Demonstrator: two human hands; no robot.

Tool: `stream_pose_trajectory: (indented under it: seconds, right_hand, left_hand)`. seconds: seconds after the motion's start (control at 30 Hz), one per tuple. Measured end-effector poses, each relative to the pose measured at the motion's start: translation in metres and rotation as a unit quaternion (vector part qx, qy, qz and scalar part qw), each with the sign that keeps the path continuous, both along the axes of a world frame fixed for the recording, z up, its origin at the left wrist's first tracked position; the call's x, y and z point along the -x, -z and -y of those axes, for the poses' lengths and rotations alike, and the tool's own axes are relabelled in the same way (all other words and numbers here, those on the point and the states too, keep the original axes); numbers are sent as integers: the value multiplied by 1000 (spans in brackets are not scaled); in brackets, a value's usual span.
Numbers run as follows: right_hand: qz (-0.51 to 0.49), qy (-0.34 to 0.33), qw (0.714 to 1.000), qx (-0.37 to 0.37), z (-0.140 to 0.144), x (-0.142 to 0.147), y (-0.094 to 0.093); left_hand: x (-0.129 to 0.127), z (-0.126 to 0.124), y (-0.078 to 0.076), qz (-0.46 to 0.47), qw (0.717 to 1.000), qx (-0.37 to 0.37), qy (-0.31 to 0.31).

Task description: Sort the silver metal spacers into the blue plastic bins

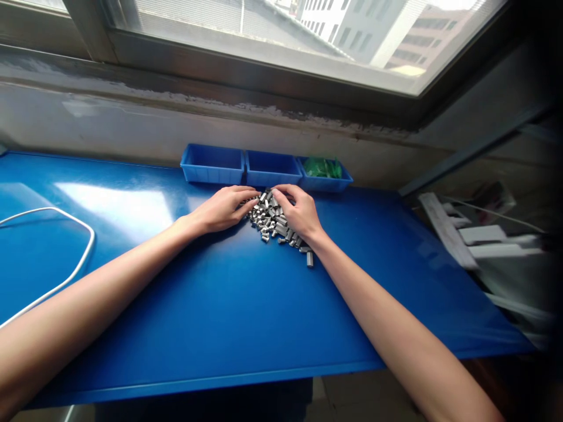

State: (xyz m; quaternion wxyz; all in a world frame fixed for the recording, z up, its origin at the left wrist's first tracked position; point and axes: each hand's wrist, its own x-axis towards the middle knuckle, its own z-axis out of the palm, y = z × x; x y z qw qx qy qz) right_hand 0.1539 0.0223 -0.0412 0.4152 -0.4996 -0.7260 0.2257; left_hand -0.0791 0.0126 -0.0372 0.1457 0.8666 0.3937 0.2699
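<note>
Seen from a camera worn on the head, two bare forearms reach forward across a glossy blue counter (229, 316) to a heap of small metal cylinders (273, 221), which serves as the landmark here. The left hand (222, 208) lies palm down against the left edge of the heap, its fingers loosely curved and their tips among the pieces, not closed around anything that can be made out. The right hand (299, 212) rests partly on top of the heap from the right, fingers spread and bent (whether any piece is pinched beneath them cannot be told). Just behind the heap, against the wall, stand three blue bins (265, 169) in a row; the rightmost one holds something green (322, 167). Far left of the heap a white cable (65, 275) loops across the counter. A few cylinders trail loose toward the person. A likely risk: on so smooth a surface, a quick sweep by either hand could send round pieces rolling away from the heap and off the near edge.
</note>
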Motion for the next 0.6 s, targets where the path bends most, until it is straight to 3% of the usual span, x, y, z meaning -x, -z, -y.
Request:
stream_pose_trajectory:
  seconds: [0.07, 0.23, 0.4, 0.6]
  right_hand:
    - [2, 31, 999, -13, -2, 4, 2]
    - [49, -4, 999, -3, -2, 6, 3]
    - [28, 25, 999, 5, -2, 1, 3]
    - [-50, 43, 998, 22, -1, -10, 5]
  left_hand:
    - [1, -1, 4, 3, 1000, 2, -11]
    - [-3, -3, 7, -7, 1000, -11, 26]
    - [-4, -3, 9, 33, 999, 6, 41]
    - [1, -2, 8, 161, 980, 81, -90]
